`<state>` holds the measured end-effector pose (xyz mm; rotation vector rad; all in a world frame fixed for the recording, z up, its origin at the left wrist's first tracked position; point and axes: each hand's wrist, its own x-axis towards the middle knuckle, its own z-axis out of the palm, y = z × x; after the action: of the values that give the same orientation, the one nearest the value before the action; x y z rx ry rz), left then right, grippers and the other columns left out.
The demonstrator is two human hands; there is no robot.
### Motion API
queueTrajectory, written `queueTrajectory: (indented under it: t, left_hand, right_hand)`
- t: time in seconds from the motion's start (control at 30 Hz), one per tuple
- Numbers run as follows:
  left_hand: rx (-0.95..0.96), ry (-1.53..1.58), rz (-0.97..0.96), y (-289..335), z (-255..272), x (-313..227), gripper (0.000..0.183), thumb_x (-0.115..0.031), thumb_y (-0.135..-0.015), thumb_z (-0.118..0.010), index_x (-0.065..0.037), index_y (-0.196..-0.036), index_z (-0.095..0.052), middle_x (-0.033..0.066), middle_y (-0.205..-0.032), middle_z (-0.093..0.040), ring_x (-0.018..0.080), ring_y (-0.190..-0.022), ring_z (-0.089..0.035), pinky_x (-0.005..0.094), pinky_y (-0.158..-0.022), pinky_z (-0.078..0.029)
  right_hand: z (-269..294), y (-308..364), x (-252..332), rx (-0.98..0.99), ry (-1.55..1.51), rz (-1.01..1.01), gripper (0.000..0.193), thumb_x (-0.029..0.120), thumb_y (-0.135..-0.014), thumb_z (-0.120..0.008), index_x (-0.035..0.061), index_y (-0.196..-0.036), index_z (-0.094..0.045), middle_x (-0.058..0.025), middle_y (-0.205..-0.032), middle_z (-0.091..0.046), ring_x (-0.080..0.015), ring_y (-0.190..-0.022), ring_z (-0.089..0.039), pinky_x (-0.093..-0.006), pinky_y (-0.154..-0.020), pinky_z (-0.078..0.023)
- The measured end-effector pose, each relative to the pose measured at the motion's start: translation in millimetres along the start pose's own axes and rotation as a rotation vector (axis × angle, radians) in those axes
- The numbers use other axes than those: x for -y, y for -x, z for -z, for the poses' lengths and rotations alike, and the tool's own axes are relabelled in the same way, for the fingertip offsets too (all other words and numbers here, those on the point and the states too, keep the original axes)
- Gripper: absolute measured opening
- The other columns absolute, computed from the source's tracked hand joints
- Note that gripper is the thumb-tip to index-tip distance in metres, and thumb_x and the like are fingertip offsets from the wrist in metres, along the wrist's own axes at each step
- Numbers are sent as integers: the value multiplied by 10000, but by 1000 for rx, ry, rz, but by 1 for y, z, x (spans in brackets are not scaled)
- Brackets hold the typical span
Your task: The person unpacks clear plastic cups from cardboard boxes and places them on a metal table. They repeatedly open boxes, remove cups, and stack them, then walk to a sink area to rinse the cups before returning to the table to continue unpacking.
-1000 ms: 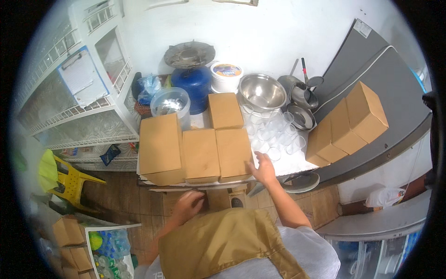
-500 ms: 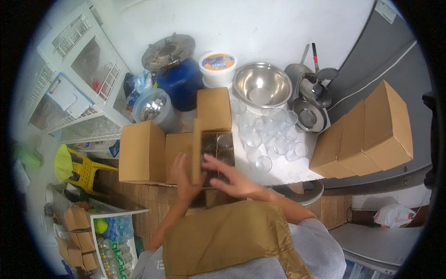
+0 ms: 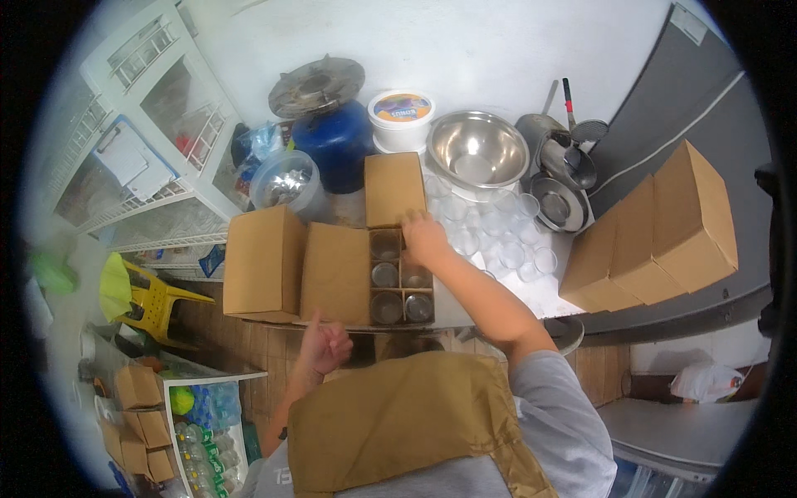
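Note:
An opened cardboard box [image 3: 370, 318] stands at the table's near edge, with dividers and clear glasses [image 3: 384, 275] upright in several compartments. One of its flaps [image 3: 336, 274] lies folded out to the left. My right hand [image 3: 425, 238] reaches over the box's far right corner, fingers bent down; their tips are hidden, so any hold is unclear. Just off the near edge, below that flap, my left hand [image 3: 326, 344] hangs with loosely curled fingers and a raised thumb, nothing in it. Right of the box, many loose clear glasses [image 3: 510, 253] crowd the white table.
Closed cardboard boxes stand at the left [image 3: 264, 261] and in a row at the right [image 3: 656, 232]. Along the back are a blue gas cylinder [image 3: 334, 149] with a burner, a white tub [image 3: 401, 124], a steel bowl [image 3: 478, 149] and a translucent bucket [image 3: 286, 183].
The upright flap between my hands now lies flat to the left. My right hand has moved away to the box's far right corner; my left has dropped back below the table edge.

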<state>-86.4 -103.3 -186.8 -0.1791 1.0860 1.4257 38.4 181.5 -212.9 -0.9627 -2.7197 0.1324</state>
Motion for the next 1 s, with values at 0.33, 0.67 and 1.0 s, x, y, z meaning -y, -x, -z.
queueTrajectory:
  t: [0.33, 0.67, 1.0]
  left_hand:
    - [85, -1208, -890, -44, -50, 27, 285, -198, -902, -662, -57, -1135, -577, 94, -980, -630, 259, -984, -586, 395, -831, -489]
    - [325, -2276, -733, -49, -48, 31, 283, -292, -894, -640, -108, -1105, -672, 105, -951, -681, 296, -1003, -596, 550, -1030, -318]
    - [339, -2193, -735, -43, -45, 23, 278, -264, -877, -676, -161, -1135, -679, 111, -856, -674, 281, -913, -625, 595, -1099, -241]
  right_hand:
    - [15, -35, 29, 600, 301, -175, 368, 202, -845, -638, 68, -1186, -667, -99, -1180, -648, -271, -1156, -582, -529, -698, -568]
    - [76, -7, 3, 265, -153, -220, 517, 293, -700, -756, 36, -1131, -630, -164, -1140, -656, -281, -1048, -625, -405, -806, -546]
    - [151, 139, -93, -240, -2015, -200, 894, 136, -668, -746, 78, -1455, -326, -129, -1234, -535, -311, -1127, -580, -506, -960, -483]
